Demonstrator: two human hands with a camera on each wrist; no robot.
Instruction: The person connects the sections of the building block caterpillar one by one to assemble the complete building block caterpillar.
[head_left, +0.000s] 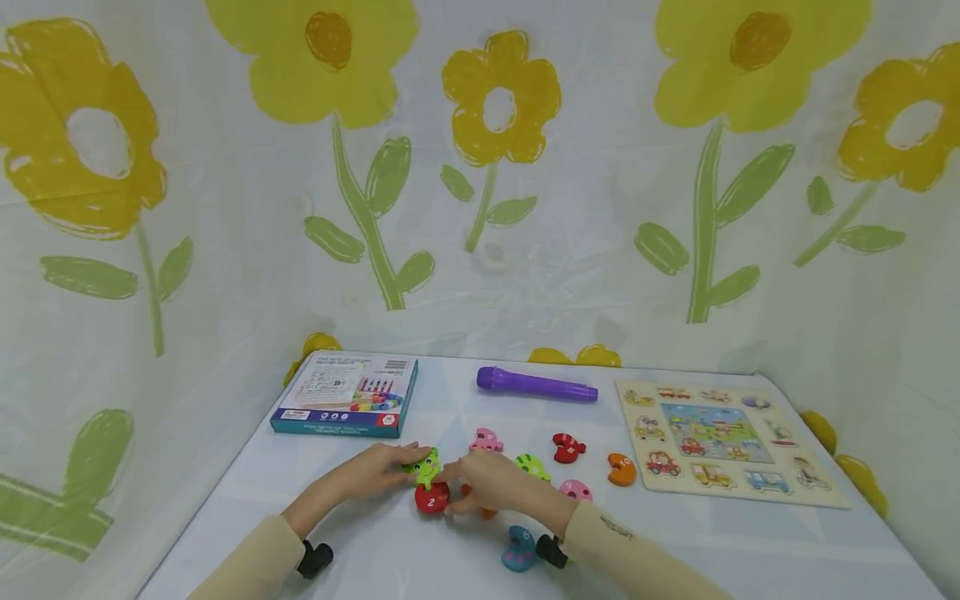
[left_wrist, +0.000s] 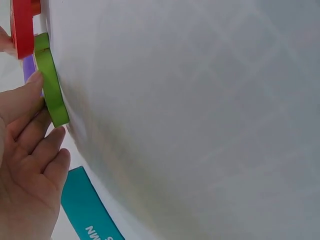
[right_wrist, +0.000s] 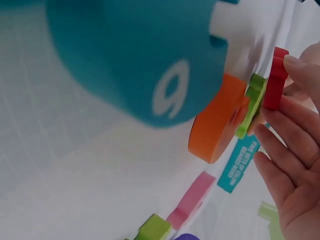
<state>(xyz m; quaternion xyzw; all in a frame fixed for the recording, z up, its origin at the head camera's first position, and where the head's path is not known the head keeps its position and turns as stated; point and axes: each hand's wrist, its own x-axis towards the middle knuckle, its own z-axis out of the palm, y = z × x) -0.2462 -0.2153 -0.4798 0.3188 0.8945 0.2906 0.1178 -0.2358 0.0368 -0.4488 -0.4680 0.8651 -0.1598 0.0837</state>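
Here we record two pinch grips at the counter [head_left: 405,567]: left hand [head_left: 380,468] on the green face piece [head_left: 428,468], right hand [head_left: 498,480] on the red piece [head_left: 431,500] numbered 2. The red piece lies just on the green one's near side; whether they touch, we cannot tell.

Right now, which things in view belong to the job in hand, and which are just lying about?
Job in hand:
green face piece, held by left hand
red number 2 piece, held by right hand
likely also: blue numbered piece, orange pieces, pink pieces, green striped piece, red striped piece

Seemingly just lying about:
teal-edged box
purple microphone
vehicle puzzle board
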